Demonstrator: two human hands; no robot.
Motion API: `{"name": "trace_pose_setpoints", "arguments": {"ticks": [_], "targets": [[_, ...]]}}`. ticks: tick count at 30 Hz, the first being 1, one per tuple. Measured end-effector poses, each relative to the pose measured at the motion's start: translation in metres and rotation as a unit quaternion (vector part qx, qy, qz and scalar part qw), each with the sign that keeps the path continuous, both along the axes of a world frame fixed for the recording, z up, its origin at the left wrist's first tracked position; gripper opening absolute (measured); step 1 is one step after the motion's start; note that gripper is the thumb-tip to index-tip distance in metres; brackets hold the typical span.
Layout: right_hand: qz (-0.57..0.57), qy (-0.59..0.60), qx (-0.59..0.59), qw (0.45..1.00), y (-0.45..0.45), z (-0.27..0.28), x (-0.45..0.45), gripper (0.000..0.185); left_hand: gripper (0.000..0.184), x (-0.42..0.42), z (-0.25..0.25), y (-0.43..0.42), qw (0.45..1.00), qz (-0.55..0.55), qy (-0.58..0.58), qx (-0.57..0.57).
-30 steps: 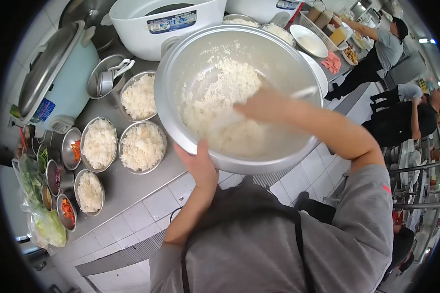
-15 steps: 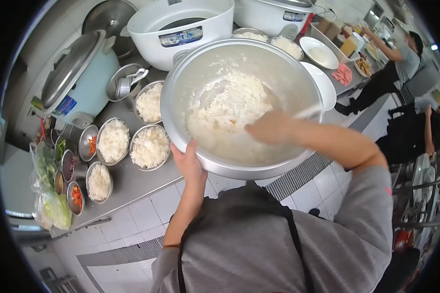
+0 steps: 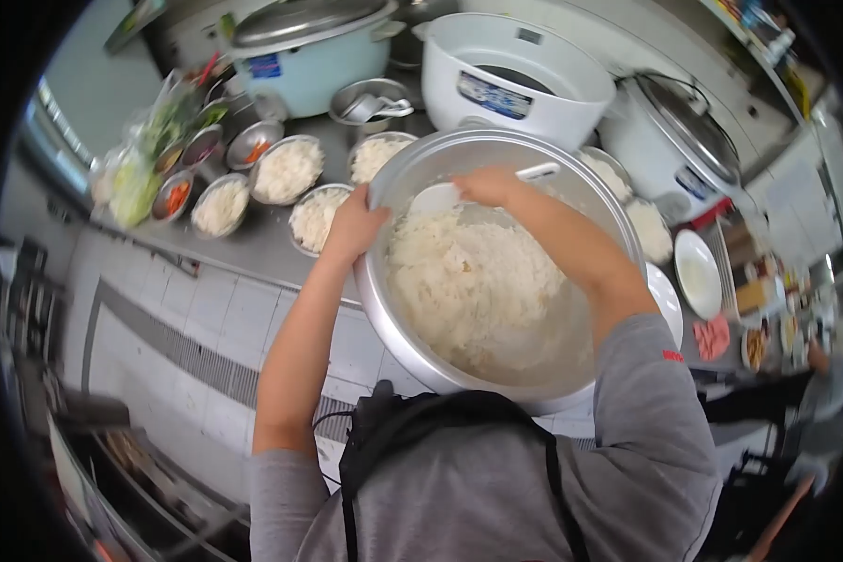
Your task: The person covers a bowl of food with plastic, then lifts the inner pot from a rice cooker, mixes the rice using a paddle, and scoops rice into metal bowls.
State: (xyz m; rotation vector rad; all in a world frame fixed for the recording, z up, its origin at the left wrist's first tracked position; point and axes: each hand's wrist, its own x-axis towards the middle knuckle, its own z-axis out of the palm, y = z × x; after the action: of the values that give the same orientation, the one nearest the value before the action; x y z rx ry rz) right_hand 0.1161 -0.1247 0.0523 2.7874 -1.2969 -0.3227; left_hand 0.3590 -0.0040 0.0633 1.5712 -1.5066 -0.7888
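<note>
A large metal rice pot (image 3: pixel 618 229) is tilted toward me, with a bed of cooked white rice (image 3: pixel 468 281) inside. My left hand (image 3: pixel 356 227) grips its rim on the left side, thumb toward the inside. Within the pot, near the far wall, my right hand (image 3: pixel 485 185) is closed around a white rice paddle (image 3: pixel 436 199). The paddle's blade shows left of the fingers, at the edge of the rice, and its handle end sticks out to the right.
Metal bowls of rice (image 3: pixel 288 170) stand left of the pot, beside bowls of cut vegetables (image 3: pixel 174 199) and bagged greens (image 3: pixel 133 192). Behind are a white cooker body (image 3: pixel 496 56) and lidded cookers (image 3: pixel 314 66). White plates (image 3: pixel 698 272) lie right. Another person (image 3: pixel 820 412) is at far right.
My right hand and the paddle have moved from the pot's right side to its far left. My view has turned right, and the rice is heaped more toward me.
</note>
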Motion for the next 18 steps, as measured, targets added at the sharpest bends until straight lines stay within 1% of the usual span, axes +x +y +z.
{"name": "trace_pose_setpoints", "arguments": {"ticks": [1, 2, 3, 5, 6, 8, 9, 10, 12, 13, 14, 15, 16, 17, 18], "targets": [[0.096, -0.003, 0.002, 0.995, 0.015, 0.012, 0.022, 0.024, 0.051, -0.005, 0.005, 0.001, 0.994, 0.038, -0.098, -0.028], [0.187, -0.007, 0.011, 0.982, 0.033, 0.020, 0.038, 0.020, 0.050, -0.007, 0.009, 0.003, 0.993, 0.051, -0.110, -0.009], [0.204, -0.007, 0.023, 0.979, 0.048, 0.027, 0.052, 0.020, 0.050, -0.007, 0.015, 0.002, 0.991, 0.062, -0.122, 0.006], [0.339, 0.062, 0.041, 0.938, 0.075, 0.041, 0.064, 0.018, 0.048, -0.011, 0.023, 0.004, 0.989, 0.085, -0.122, 0.014], [0.349, 0.066, 0.049, 0.934, 0.094, 0.048, 0.058, 0.018, 0.047, -0.013, 0.023, 0.004, 0.988, 0.093, -0.124, 0.008], [0.386, 0.116, 0.016, 0.915, 0.133, 0.063, 0.045, 0.018, 0.049, -0.010, 0.020, 0.001, 0.988, 0.092, -0.124, 0.014], [0.389, 0.111, 0.020, 0.914, 0.141, 0.066, 0.032, 0.018, 0.052, -0.007, 0.017, 0.001, 0.988, 0.080, -0.131, 0.017], [0.393, 0.107, 0.026, 0.913, 0.142, 0.069, 0.012, 0.019, 0.052, -0.007, 0.015, 0.002, 0.988, 0.090, -0.123, 0.022], [0.339, 0.102, 0.033, 0.935, 0.125, 0.077, -0.023, 0.021, 0.052, -0.011, 0.018, 0.004, 0.989, 0.082, -0.120, 0.020], [0.192, 0.079, 0.081, 0.975, 0.112, 0.082, -0.028, 0.021, 0.051, -0.015, 0.021, 0.008, 0.984, 0.104, -0.144, 0.006], [0.040, 0.055, 0.129, 0.989, 0.097, 0.088, -0.030, 0.021, 0.051, -0.017, 0.018, 0.010, 0.984, 0.112, -0.141, 0.009], [0.046, 0.057, 0.130, 0.989, 0.072, 0.075, -0.039, 0.021, 0.047, -0.018, 0.017, 0.010, 0.982, 0.124, -0.143, 0.001], [-0.022, -0.040, 0.117, 0.992, 0.040, 0.043, -0.052, 0.024, 0.042, -0.017, 0.019, 0.009, 0.980, 0.133, -0.149, -0.012], [-0.090, -0.137, 0.100, 0.981, 0.012, 0.009, -0.059, 0.027, 0.042, -0.018, 0.024, 0.008, 0.979, 0.137, -0.150, -0.018], [0.042, -0.182, 0.048, 0.981, -0.004, -0.041, -0.057, 0.029, 0.043, -0.019, 0.023, 0.009, 0.979, 0.136, -0.150, -0.022]]}}
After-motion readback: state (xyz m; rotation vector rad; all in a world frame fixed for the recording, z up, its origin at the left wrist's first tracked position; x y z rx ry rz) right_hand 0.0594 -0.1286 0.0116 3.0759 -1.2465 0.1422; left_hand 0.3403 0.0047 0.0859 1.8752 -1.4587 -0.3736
